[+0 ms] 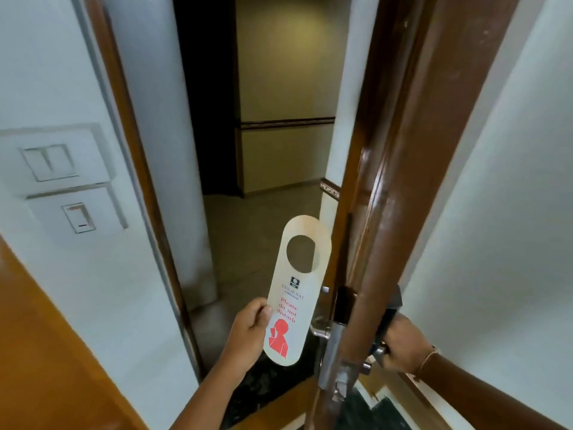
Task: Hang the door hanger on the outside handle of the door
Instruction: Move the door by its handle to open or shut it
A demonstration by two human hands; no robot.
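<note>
Cardboard door hanger (294, 293), cream with red "Please do not disturb" lettering and a red figure, stands upright in the gap of an open doorway, its round hole at the top and empty. The person's left hand (249, 328) pinches the hanger's lower left edge, thumb on the printed face and fingers closed behind it. Just right of the hanger, and partly hidden by it, the silver outside handle (319, 328) juts from the far face of the brown wooden door (400, 187), which is seen almost edge-on with its metal latch plate (330, 355) facing the camera; the hanger is near the handle but not on it. The right hand (403, 346) is wrapped tight around the inside handle (379, 349) on the door's near face. At left, white wall switches (54, 162) sit beside the brown door frame (136, 156), and beyond the opening lies a dim corridor (266, 200).
</note>
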